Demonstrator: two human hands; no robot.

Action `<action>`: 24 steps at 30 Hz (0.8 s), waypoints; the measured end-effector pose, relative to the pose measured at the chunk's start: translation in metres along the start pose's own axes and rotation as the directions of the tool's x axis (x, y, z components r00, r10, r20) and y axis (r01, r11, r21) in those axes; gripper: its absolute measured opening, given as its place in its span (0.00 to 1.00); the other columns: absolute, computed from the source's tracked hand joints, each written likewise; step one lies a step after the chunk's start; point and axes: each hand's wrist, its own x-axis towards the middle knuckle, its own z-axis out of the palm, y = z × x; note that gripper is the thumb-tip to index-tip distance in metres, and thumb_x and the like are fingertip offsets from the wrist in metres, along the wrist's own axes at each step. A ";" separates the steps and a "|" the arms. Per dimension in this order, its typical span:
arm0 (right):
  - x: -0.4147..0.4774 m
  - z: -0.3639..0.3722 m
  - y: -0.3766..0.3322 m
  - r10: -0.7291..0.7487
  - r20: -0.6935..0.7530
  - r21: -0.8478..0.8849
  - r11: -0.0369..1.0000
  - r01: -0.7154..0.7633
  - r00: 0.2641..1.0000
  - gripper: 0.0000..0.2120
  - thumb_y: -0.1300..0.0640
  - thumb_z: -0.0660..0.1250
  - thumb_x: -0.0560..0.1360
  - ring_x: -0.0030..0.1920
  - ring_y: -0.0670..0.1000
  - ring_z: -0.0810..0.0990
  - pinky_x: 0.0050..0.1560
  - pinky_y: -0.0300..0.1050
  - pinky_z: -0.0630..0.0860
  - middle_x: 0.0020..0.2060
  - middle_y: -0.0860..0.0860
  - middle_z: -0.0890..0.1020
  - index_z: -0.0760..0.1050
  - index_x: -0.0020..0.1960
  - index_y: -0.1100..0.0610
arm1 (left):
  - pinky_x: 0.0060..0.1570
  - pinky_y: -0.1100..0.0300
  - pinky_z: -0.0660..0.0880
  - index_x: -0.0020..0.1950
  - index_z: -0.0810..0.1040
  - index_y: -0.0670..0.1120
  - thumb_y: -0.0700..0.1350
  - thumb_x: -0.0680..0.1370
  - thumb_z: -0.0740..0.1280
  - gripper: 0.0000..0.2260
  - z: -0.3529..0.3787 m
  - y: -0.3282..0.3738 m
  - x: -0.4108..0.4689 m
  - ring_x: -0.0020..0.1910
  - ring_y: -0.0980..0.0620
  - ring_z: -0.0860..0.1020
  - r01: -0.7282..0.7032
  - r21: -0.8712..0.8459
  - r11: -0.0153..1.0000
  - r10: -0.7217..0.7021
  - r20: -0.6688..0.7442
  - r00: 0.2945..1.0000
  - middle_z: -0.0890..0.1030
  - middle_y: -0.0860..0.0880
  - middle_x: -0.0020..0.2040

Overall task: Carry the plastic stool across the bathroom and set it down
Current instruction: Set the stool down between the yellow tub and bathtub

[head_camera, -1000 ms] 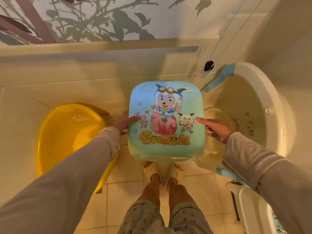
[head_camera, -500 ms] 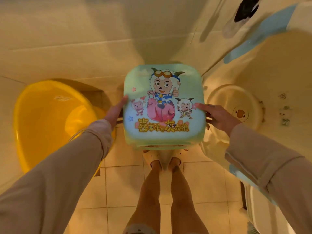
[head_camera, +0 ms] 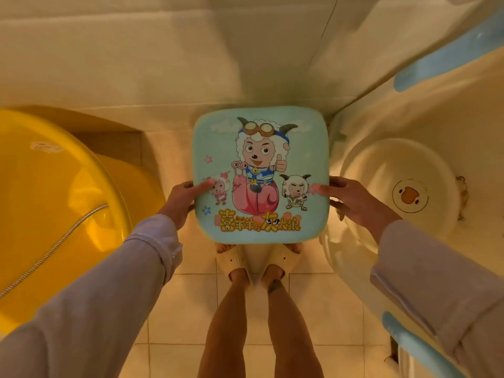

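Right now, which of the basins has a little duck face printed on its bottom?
The small cream basin by the right hand; the duck face shows on its floor. The yellow basin by the left hand shows only a label.

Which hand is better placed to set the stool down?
Neither alone: left hand and right hand grip opposite edges of the square pale-green plastic cartoon stool, at matching height, so both should lower it together.

pale green stool (head_camera: 261, 132), cartoon sheep print; yellow basin (head_camera: 54, 192); cream tub (head_camera: 409, 132).
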 end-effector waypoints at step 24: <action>0.013 -0.050 -0.019 0.067 0.036 -0.094 0.994 -0.064 0.997 0.26 0.64 0.71 0.67 0.53 0.53 0.80 0.51 0.44 0.76 0.56 0.57 0.81 0.72 0.64 0.65 | 0.28 0.58 0.80 0.42 0.78 0.48 0.42 0.69 0.71 0.04 0.034 0.005 0.016 0.41 0.54 0.82 0.017 -0.091 0.996 -0.009 0.088 0.996 0.85 0.53 0.38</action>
